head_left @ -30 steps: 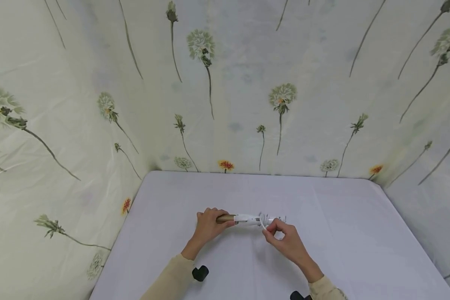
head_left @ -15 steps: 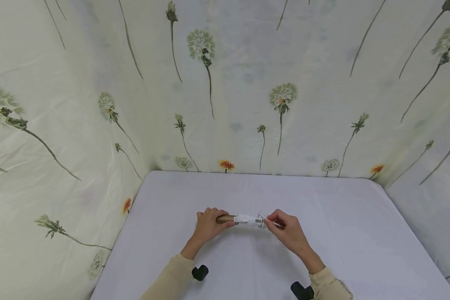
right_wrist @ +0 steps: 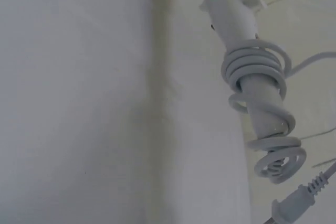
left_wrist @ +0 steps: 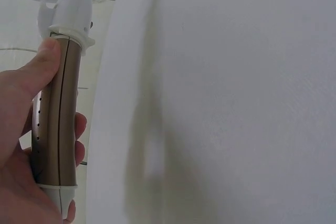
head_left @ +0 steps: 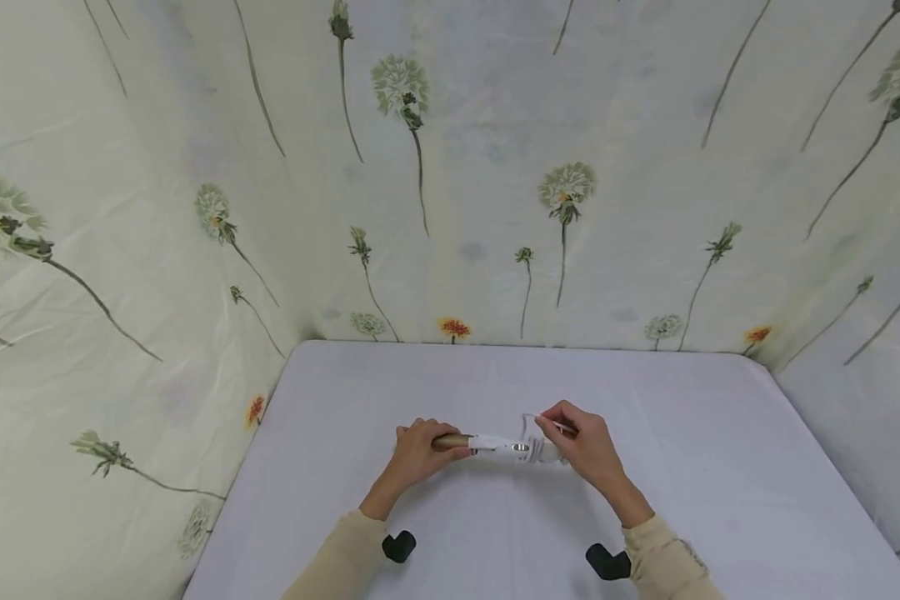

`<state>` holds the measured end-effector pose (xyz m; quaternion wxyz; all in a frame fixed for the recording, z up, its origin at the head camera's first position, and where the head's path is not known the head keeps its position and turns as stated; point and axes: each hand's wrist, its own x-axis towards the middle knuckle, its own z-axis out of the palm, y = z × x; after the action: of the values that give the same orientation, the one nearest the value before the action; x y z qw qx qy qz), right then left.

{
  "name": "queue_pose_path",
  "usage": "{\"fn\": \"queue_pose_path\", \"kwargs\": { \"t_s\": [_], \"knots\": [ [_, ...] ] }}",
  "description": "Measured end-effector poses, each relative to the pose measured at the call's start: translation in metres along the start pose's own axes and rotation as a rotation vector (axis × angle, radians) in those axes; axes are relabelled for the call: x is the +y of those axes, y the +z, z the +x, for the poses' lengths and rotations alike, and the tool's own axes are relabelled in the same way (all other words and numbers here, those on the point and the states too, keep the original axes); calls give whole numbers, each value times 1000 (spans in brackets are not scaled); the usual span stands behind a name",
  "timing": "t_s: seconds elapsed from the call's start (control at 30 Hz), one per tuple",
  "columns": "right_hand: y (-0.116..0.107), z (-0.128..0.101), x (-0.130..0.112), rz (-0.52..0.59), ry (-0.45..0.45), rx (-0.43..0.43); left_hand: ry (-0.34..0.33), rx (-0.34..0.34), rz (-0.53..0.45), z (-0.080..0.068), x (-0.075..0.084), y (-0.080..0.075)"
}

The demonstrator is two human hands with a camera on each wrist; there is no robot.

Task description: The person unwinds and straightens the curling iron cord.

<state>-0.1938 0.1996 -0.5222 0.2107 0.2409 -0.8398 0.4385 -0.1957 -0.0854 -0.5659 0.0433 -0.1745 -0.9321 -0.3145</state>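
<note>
A curling iron [head_left: 495, 444] with a gold barrel [left_wrist: 55, 114] and a white handle [right_wrist: 257, 87] is held level just above the white table [head_left: 495, 375]. My left hand [head_left: 416, 450] grips the gold barrel, thumb along its top. A white cord [right_wrist: 252, 66] is coiled in several turns around the handle, and its plug [right_wrist: 294, 203] hangs loose at the end. My right hand [head_left: 581, 442] sits at the handle's far end and pinches a loop of the cord [head_left: 531, 419] above it.
Cream cloth printed with dandelions [head_left: 450, 167] walls in the table at the back and on both sides. Black wrist camera mounts [head_left: 399, 546] [head_left: 607, 561] show near my sleeves. The table's back edge lies far from my hands.
My right hand has risen from the near side of the handle to its far side, carrying the cord up and over. The left hand has stayed put on the barrel.
</note>
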Motion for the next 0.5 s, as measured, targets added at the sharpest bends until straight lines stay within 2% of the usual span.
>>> {"fn": "queue_pose_path", "kwargs": {
  "t_s": [0.17, 0.33, 0.5],
  "knots": [
    [-5, 5, 9, -24, 17, 0, 9, -32, -51, 0, -4, -4],
    [-6, 6, 18, -45, 37, -28, -6, -94, -84, -1, -7, -8],
    [-6, 6, 27, -59, 78, -55, -12, -124, -105, -1, -7, -12]
  ]
}}
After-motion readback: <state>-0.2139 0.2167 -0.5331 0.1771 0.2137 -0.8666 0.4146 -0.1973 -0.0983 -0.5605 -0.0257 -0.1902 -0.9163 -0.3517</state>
